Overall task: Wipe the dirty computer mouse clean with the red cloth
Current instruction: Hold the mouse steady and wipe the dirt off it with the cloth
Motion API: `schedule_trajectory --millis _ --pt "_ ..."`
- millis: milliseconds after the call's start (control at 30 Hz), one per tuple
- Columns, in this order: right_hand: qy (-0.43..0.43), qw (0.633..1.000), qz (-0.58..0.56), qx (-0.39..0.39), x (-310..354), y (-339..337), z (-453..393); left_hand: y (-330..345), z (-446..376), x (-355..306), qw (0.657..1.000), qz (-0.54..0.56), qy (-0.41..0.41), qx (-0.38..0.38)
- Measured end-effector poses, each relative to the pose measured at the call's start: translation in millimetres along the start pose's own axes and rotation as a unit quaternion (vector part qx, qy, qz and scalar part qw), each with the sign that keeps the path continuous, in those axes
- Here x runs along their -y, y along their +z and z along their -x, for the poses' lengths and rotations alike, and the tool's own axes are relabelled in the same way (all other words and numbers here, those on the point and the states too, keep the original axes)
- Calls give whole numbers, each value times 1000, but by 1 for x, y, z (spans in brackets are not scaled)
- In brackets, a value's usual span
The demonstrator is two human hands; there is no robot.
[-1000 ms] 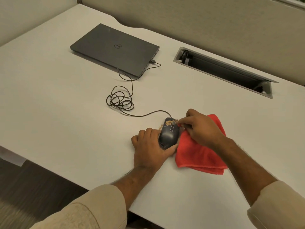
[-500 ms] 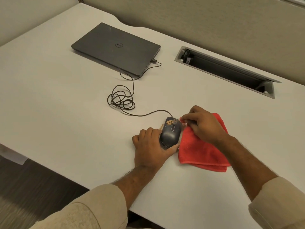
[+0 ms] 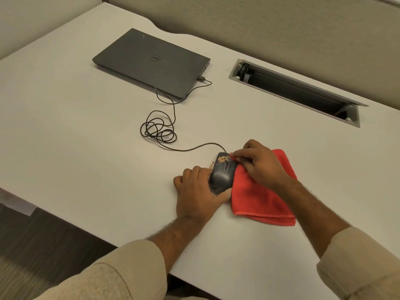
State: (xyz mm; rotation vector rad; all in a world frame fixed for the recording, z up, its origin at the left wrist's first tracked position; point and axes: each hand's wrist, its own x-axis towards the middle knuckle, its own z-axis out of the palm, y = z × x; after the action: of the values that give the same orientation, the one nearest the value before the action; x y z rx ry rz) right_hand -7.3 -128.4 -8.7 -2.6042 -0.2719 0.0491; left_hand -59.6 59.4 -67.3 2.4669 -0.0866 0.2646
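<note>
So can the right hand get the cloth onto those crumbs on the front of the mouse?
Probably yes. The right hand pinches the red cloth right beside the crumbs on the mouse, with nothing between them. The left hand holds the mouse's rear and left side, leaving the dirty front bare.

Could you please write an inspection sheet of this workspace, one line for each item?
Surface: white desk, with brown crumbs beside the mouse.
Job's things: dark mouse with crumbs on its front; red cloth folded, lying against its right side.
Clutter: closed laptop.
Hands: left hand grips the mouse; right hand pinches the cloth edge at the mouse front.
Cables: mouse cable coiled loosely, plugged into the laptop.
Surroundings: open cable tray in the desk, beige partition wall behind, dark floor.
</note>
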Motion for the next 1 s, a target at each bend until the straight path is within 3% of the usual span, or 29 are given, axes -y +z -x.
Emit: schedule_trajectory --millis 100,167,300,433,600,733,900,1000 --pt "43 998 0 -37 -6 -1 -2 0 0 -1 1000 0 0 2" --pt "21 999 -21 -42 -2 0 -3 0 0 0 1000 0 -2 3" --pt "2 1000 -24 18 5 2 -7 1 0 1 1000 -8 -1 5" --pt "41 999 20 8 1 -5 -12 2 0 1 1000 -6 -3 4" --pt "-14 998 8 55 16 -6 -14 1 0 1 1000 -13 -4 9" --pt "31 996 70 47 11 -10 -19 1 1 1 1000 -10 -5 10" --pt "-19 997 35 73 21 -9 -16 1 0 1 1000 -13 -2 9" --pt "10 994 84 70 19 -9 -18 0 0 1 1000 -11 -5 14"
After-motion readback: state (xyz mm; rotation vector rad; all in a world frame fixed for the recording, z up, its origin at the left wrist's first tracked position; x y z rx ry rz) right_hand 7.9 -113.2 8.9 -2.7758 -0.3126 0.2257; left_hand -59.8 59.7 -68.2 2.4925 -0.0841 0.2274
